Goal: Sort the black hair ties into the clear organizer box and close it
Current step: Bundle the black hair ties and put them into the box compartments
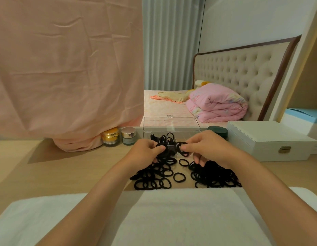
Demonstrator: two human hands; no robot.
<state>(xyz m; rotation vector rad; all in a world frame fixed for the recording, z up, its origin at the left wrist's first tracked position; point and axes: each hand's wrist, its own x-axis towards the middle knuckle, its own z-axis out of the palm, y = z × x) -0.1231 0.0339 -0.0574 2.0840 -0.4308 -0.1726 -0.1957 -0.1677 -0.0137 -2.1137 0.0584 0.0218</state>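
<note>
Pinching grip on both sides: left hand (145,153) and right hand (205,148) each hold black hair ties (172,176) just over the clear box (182,136).
Drop them fully inside a compartment so the raised lid (172,124) can shut later; most ties lie loose on the tabletop (65,171).

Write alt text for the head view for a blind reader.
The left hand and right hand each pinch black hair ties over an open clear organizer box on a wooden table. Many loose ties lie nearer; cosmetic jars and a white case flank the box.
</note>
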